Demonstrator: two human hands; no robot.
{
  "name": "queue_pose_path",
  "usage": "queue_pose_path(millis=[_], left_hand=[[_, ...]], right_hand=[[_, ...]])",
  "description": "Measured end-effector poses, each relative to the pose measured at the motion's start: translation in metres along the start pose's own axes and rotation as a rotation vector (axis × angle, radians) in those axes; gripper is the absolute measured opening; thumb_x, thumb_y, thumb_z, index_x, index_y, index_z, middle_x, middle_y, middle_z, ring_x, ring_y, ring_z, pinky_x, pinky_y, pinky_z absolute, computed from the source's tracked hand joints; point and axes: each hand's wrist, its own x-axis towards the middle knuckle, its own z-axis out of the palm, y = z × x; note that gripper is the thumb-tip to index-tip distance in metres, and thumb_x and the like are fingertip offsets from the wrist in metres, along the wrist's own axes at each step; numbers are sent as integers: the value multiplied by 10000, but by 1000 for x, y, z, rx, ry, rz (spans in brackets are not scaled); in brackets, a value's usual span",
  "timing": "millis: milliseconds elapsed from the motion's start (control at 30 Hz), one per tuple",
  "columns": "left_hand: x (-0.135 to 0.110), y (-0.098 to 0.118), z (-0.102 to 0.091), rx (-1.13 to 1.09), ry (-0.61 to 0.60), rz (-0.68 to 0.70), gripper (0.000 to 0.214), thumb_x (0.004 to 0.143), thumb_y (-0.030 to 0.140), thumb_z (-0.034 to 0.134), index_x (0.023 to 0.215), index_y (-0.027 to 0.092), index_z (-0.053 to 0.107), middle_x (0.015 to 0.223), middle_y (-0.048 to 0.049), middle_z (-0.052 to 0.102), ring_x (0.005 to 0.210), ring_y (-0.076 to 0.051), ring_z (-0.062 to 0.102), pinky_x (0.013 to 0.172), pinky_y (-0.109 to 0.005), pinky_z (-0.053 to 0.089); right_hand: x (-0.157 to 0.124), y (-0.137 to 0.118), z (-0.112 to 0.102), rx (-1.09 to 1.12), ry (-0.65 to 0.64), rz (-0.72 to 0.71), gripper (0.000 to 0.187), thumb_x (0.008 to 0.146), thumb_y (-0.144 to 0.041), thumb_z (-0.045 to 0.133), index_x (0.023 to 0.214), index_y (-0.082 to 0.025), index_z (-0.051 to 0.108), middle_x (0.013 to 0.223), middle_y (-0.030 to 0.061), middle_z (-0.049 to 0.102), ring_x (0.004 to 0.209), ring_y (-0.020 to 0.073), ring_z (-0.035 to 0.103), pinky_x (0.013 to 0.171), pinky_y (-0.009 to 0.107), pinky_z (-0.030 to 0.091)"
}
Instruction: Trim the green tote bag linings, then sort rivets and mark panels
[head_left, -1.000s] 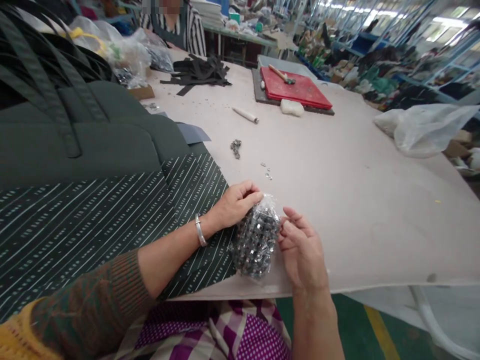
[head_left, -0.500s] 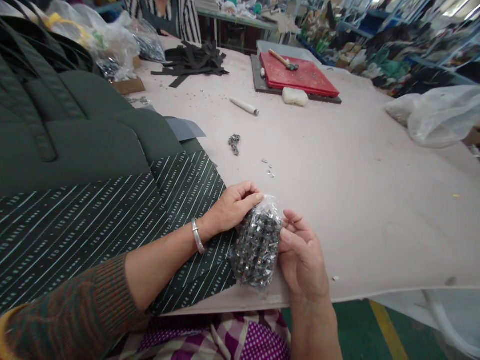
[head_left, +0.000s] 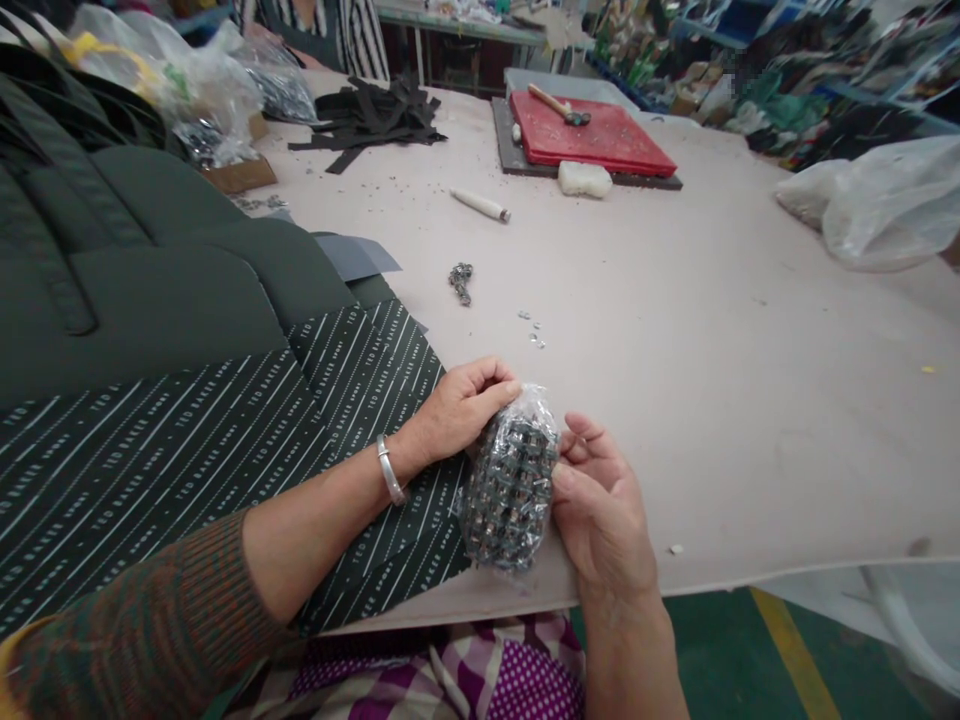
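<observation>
Two hands (head_left: 469, 405) (head_left: 606, 510), one packet (head_left: 510, 490), one hammer (head_left: 551, 99), perhaps four bits (head_left: 533, 338)

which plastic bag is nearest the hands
The bag of shiny dark pieces, between left hand and right hand; the far-right bag and upper-left bags lie away.

The floor (head_left: 716, 650) is green with a yellow stripe (head_left: 795, 655); behind stand a table (head_left: 472, 30) and cluttered shelving (head_left: 709, 33).

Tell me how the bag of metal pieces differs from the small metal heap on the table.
The bag looks much larger than the heap. The bag's contents show in rows through clear plastic; the heap lies bare and jumbled. The left hand holds the bag's top; no hand touches the heap. Both look dark and shiny.
</observation>
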Motion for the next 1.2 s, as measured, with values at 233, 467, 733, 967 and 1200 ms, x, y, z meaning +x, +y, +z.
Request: queue_pose_path(millis=[233, 467, 733, 967, 1200], left_hand=[[0, 2, 1, -5, 7, -13, 174, 850, 310, 592, 762, 165, 555, 664, 47, 504, 575, -81, 422, 538, -213, 360], [1, 3, 1, -3, 12, -26, 183, 839, 318, 604, 749, 168, 552, 656, 45, 506, 569, -81, 419, 528, -213, 351], [1, 0, 1, -28, 14, -20, 185, 828, 315, 613, 741, 168, 542, 649, 48, 503, 558, -75, 407, 523, -210, 341], [2, 1, 1, -30, 16, -26, 183, 824, 304, 622, 732, 164, 549, 651, 45, 514, 562, -74, 416, 524, -209, 345], [4, -3, 0, -117, 28, -42, 191, 793, 308, 652, 727, 164, 546, 632, 48, 526, 537, -64, 427, 509, -197, 345]], right_hand=[[-5, 2, -5, 20, -91, -39, 569, 616, -201, 803, 1146, -291, 615, 987, 16, 623, 858, 171, 601, 765, 326, 537], [-5, 4, -6, -61, -101, -82, 557, 639, -197, 790, 1149, -311, 595, 989, 8, 620, 877, 176, 603, 783, 338, 540], [-7, 4, -8, -39, -163, -96, 649, 618, -128, 804, 1201, -318, 589, 1055, 3, 620, 940, 166, 600, 817, 294, 519], [-7, 5, -10, -77, -184, -138, 630, 647, -136, 796, 1208, -331, 585, 1067, 4, 617, 958, 180, 604, 838, 324, 528], [-10, 8, -11, -88, -293, -188, 721, 633, -81, 793, 1268, -334, 563, 1177, 21, 616, 1068, 207, 589, 915, 350, 521]])
